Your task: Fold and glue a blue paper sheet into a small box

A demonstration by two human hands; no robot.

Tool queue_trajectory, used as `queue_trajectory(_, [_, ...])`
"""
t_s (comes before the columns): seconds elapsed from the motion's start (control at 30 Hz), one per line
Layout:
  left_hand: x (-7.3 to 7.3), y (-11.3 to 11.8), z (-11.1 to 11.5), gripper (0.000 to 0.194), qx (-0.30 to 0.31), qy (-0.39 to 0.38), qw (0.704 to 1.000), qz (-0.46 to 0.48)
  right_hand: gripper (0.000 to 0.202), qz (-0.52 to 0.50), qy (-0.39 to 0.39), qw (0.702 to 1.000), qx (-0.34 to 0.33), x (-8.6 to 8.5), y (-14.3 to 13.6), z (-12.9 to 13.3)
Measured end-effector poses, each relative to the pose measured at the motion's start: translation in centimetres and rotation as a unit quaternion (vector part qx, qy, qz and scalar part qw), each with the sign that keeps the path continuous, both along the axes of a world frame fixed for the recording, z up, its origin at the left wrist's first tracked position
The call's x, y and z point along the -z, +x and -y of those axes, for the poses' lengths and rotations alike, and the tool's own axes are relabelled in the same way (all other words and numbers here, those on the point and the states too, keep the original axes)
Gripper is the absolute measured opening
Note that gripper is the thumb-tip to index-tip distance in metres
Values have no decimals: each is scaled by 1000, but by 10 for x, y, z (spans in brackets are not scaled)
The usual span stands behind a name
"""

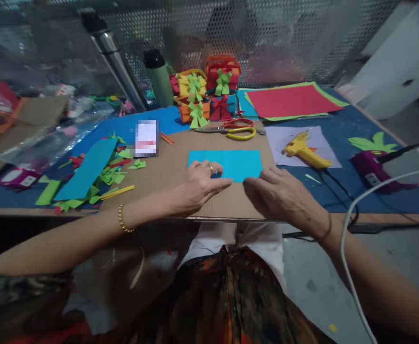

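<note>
One blue sheet [240,163] is touched near the tabletop's [338,204] front edge by the left hand [200,185], thumb parted; the right hand's grip [279,188] cannot be told. Bow-trimmed boxes [212,80], contents hidden, are clustered toward the back edge.

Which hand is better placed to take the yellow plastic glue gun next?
Probably the right hand: it's nearer the yellow glue gun, while the left hand lies farther left, on the blue rectangular paper.

Forearms [87,235] angle inward, both hands [199,186] palm down, fingers [269,175] bent
</note>
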State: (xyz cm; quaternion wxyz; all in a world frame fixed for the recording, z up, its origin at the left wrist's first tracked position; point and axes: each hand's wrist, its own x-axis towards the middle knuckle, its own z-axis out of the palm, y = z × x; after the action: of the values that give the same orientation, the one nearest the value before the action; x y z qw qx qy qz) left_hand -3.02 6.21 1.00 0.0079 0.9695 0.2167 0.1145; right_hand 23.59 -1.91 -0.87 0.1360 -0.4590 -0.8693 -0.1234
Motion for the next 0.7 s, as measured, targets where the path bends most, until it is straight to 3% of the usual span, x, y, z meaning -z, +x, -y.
queue_trajectory(0.13, [21, 1, -1, 42, 6, 22, 1000, 8, 32, 61, 18, 998, -10, -3, -4, -1])
queue_trajectory(0.37, [22, -4, -3, 43, -17, 2, 1000, 9, 29, 82, -42, 996, -17, -11, 13, 2])
queue_trajectory(0.53, [25, -2, -4, 42, -16, 1, 1000, 26, 29, 42, -53, 996, 65, -18, 34, 11])
queue_trajectory(0.63, [25, 0, -4, 42, -7, 10, 1000, 21, 32, -73, -73, 983, 150, -24, 24, 8])
queue_trajectory(0.7, [24, 1, -3, 44, 2, 19, 1000, 15, 31, -121, -133, 960, 216, -27, 6, 0])
